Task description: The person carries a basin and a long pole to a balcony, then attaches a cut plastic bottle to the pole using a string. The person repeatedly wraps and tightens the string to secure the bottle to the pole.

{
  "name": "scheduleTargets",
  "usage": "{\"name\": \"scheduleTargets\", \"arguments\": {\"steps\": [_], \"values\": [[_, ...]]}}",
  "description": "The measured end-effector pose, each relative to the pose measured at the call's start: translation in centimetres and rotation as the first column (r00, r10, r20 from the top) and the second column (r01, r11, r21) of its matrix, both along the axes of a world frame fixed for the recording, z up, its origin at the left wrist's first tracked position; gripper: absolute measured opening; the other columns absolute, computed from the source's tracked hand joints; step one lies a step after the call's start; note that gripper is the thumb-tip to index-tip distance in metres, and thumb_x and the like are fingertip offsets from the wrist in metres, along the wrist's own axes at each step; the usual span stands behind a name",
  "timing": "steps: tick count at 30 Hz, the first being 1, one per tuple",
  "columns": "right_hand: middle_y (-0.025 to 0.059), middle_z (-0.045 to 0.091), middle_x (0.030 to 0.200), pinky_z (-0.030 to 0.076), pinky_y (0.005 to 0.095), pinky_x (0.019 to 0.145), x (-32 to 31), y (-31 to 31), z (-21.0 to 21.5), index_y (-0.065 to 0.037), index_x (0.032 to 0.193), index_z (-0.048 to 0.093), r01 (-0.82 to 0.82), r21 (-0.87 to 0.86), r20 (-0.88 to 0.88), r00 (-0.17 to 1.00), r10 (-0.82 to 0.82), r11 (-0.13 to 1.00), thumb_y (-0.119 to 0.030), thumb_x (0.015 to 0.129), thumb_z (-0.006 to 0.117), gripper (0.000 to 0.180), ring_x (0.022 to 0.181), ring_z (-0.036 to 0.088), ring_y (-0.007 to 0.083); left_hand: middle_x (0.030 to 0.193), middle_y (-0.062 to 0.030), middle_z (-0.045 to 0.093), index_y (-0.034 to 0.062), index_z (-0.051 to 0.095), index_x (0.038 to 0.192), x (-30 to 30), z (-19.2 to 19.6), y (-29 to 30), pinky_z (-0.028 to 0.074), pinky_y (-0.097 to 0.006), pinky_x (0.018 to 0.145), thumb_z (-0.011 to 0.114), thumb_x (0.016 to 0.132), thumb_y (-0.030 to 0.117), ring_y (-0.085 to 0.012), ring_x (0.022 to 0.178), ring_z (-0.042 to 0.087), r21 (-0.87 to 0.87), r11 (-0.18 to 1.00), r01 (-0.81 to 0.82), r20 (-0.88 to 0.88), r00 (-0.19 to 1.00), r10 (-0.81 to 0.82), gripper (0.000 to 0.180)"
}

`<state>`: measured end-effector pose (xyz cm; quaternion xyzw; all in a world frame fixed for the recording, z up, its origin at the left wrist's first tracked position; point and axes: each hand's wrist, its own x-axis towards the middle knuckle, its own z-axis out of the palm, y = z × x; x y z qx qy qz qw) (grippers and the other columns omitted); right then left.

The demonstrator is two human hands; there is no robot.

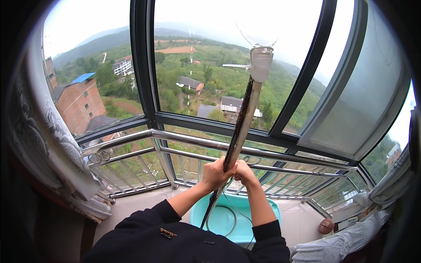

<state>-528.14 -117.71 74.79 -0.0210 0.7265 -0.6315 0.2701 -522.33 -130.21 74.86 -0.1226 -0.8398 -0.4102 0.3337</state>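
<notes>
Right now I have both hands wrapped tight round a long dark pole point(239, 131): my left hand point(215, 173) and right hand point(244, 172) sit side by side, touching, low on the shaft. The pole rises to a pale cleaning head point(261, 64) pressed high against the window glass point(206, 57). A thin hose point(228, 210) trails from it into the teal tub point(263, 208) below my arms. My worry is the grip: with both hands so low, I judge the top-heavy head could swing and knock the dark window frame point(142, 65), or the hose could snag on the steel railing point(184, 138). I'm at a bay window with a tiled sill point(302, 221), patterned curtain point(57, 140) at left, hills and houses outside.
</notes>
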Motion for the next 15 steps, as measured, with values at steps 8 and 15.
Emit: {"name": "scheduleTargets", "arguments": {"steps": [8, 15], "values": [[-0.0046, 0.037, 0.047, 0.018, 0.0212, 0.032, -1.1, -0.9, 1.7, -0.015, 0.059, 0.05, -0.128, -0.088, 0.197, 0.97, 0.144, 0.988, -0.025, 0.075, 0.057, 0.02, 0.034, 0.028, 0.0056, 0.06, -0.0137, 0.057, 0.0048, 0.057, 0.081, -0.7, 0.0, -0.2, 0.046, -0.036, 0.048, 0.064, 0.078, 0.036, -0.03, 0.055, 0.059, 0.019, 1.0, 0.009, -0.012, 1.0, -0.009, 0.032], [-0.0009, 0.043, 0.053, 0.022, 0.0245, 0.036, 1.5, -2.1, -0.2, -0.008, 0.061, 0.054, 0.257, -0.197, -0.093, 0.956, -0.279, 0.946, -0.017, 0.075, 0.057, 0.016, 0.038, 0.033, 0.0088, 0.06, -0.0147, 0.057, 0.005, 0.057, 0.081, -0.6, 0.1, -0.1, 0.046, -0.038, 0.049, 0.062, 0.081, 0.036, -0.0322, 0.055, 0.059, -0.048, 0.993, -0.106, 0.061, 0.992, 0.109, 0.031]]}}
